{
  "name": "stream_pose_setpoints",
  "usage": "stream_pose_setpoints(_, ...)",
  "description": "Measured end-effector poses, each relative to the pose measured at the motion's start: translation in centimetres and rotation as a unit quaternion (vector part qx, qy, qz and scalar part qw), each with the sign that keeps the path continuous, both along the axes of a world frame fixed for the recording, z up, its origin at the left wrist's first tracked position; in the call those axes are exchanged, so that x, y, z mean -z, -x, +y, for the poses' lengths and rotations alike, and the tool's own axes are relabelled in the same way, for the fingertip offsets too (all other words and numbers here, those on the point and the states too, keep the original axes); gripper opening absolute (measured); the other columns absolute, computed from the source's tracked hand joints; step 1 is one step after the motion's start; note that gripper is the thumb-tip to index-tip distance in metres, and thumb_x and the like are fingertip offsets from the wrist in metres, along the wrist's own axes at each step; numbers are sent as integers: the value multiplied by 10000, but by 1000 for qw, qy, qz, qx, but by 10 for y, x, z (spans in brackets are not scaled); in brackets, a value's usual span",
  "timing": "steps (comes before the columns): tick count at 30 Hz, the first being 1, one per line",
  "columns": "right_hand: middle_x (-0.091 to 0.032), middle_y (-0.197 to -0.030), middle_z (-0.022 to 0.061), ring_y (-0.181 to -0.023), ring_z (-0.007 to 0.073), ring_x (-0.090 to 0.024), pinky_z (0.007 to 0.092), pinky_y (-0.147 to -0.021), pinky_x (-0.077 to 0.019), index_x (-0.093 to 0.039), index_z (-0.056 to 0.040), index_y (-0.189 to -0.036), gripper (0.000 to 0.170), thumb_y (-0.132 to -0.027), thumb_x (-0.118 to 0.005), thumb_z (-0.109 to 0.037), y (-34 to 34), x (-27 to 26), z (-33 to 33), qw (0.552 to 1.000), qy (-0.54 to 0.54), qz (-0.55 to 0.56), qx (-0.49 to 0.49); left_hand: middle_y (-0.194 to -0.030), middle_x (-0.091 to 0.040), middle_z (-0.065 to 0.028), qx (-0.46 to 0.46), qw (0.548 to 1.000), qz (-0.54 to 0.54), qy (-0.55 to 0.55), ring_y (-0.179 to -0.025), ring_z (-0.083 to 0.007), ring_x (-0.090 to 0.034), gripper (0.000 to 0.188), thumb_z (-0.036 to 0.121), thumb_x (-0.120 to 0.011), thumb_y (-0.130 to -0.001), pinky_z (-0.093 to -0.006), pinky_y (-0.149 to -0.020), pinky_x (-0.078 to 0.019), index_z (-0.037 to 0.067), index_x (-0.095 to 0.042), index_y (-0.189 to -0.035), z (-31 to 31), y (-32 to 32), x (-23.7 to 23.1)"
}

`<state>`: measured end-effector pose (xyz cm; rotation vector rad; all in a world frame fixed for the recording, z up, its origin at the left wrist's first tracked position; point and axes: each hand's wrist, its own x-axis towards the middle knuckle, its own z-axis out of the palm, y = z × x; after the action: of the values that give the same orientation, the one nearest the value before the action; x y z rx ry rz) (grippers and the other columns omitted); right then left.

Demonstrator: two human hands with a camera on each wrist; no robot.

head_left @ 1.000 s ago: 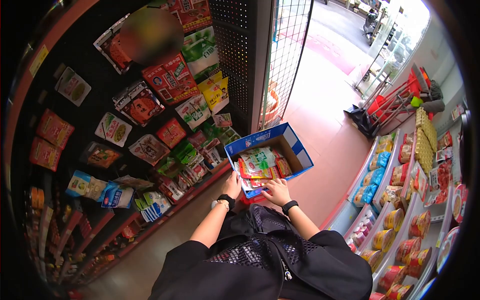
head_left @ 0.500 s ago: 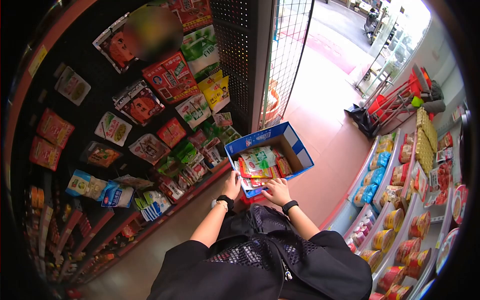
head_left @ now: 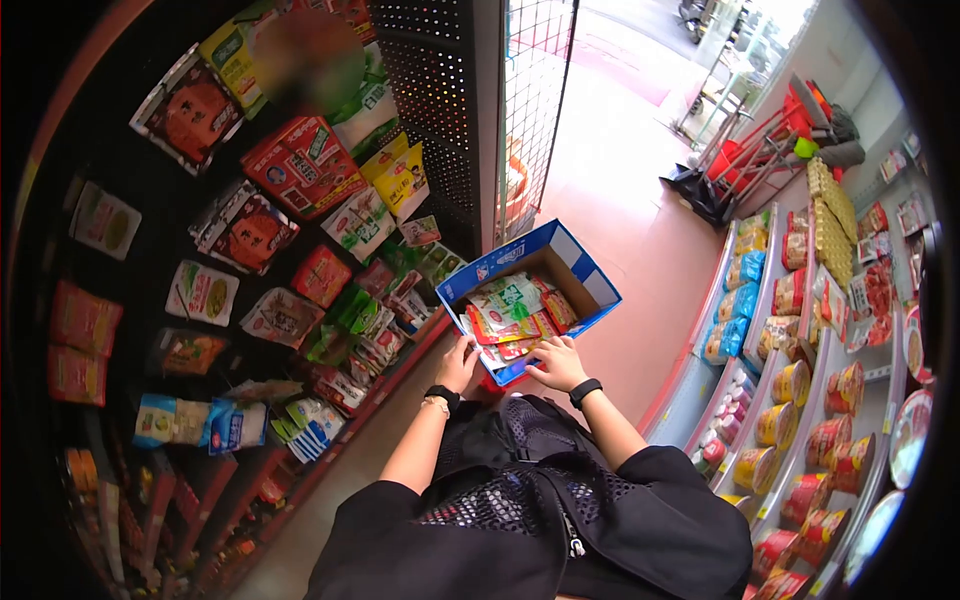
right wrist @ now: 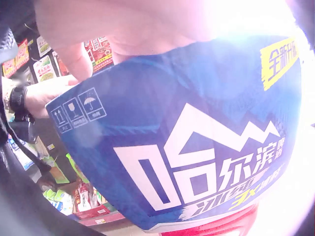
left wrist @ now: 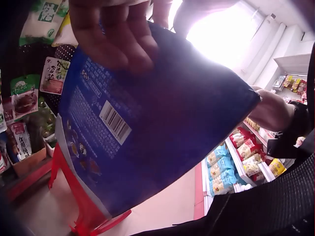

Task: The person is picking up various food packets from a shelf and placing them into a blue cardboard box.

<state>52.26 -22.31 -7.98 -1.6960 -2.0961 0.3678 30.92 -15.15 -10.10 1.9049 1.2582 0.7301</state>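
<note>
Holding the blue box (head_left: 500,262) with both hands here, closed narrow on cardboard rim, either side of the corner nearest the body! Gripping the short wall with the left hand (head_left: 455,365), hooking fingers (left wrist: 113,49) down over the outer face, above the barcode (left wrist: 115,122). Grasping the adjoining long wall with the right hand (head_left: 558,363), over a face splashed with big white lettering (right wrist: 189,184). Near the left hand, but not touching it. Reaching out ahead of both grips with most of the box, open side up, just above a red plastic stand (left wrist: 93,216). And carrying inside, just beyond the fingertips, a pile of food packets (head_left: 510,302), with a green-and-white one on top! Flanked on the left by a black rack (head_left: 150,285) of hanging packets, on the right by shelves of noodle tubs (head_left: 788,382).
</note>
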Motion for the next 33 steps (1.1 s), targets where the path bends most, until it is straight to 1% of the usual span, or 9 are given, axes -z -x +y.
stream_pose_setpoints(2,-561,-837,21,-849,191,-458,338,-808,-286,-602,-137,-742,237,-666,-522,-348,-1,-1,5,998,55,0,16,-829,-562,-122,43,998,15,51,-785,-294,-542,204,203,-522,-759,-359,-636,-430,117,-470,-936,9,6,2)
stream_pose_setpoints(3,-564,-810,17,-833,187,-460,332,-800,-288,-608,-141,-736,237,-656,-518,-346,-1,-1,7,998,60,-11,24,-690,-552,-104,56,998,7,-24,-633,-231,-560,173,151,-519,-762,-301,-570,-428,81,-473,-913,11,5,4)
stream_pose_setpoints(14,-572,-765,3,-813,170,-467,323,-777,-285,-620,-162,-714,212,-614,-494,-301,11,2,27,987,133,-37,83,-610,-544,-56,173,976,-37,125,-558,-112,-535,148,155,-511,-778,-248,-528,-420,30,-499,-858,50,12,9)
stream_pose_setpoints(18,-594,-840,38,-855,201,-493,360,-771,-273,-625,-153,-796,256,-679,-471,-321,12,-5,51,931,338,-70,124,-577,-547,-79,103,978,-77,164,-531,-153,-542,160,190,-529,-755,-278,-520,-419,32,-520,-768,53,2,12)
stream_pose_setpoints(21,-586,-872,127,-829,271,-547,351,-725,-392,-595,-83,-886,347,-729,-464,-364,-15,18,84,897,428,101,43,-524,-521,-54,79,985,-20,155,-473,-105,-500,168,204,-561,-722,-253,-459,-386,39,-532,-731,54,-4,3)
stream_pose_setpoints(25,-572,-853,159,-816,247,-543,314,-719,-418,-541,-6,-945,345,-750,-473,-283,-56,17,122,890,425,166,-3,-524,-483,-79,10,987,11,160,-479,-149,-488,140,176,-551,-691,-286,-479,-392,55,-524,-756,38,-11,-1)
stream_pose_setpoints(28,-575,-805,161,-787,259,-551,317,-698,-431,-547,3,-883,275,-738,-472,-218,-83,26,152,931,348,113,-15,-621,-527,-139,-82,980,24,181,-598,-263,-547,144,137,-518,-696,-348,-548,-416,57,-499,-814,22,-27,-6)
stream_pose_setpoints(29,-565,-804,194,-802,282,-545,337,-718,-431,-532,1,-912,273,-704,-513,-175,-86,17,162,905,410,115,14,-621,-527,-139,-108,978,20,179,-598,-263,-547,144,137,-518,-696,-348,-548,-416,57,-499,-814,16,-33,-2)
stream_pose_setpoints(33,-550,-875,219,-812,314,-545,362,-728,-430,-481,-23,-1021,381,-651,-515,-107,-98,81,168,942,315,-17,-113,-770,-547,-169,-196,971,60,121,-739,-325,-534,149,90,-460,-716,-392,-619,-422,66,-477,-862,-6,-48,15)
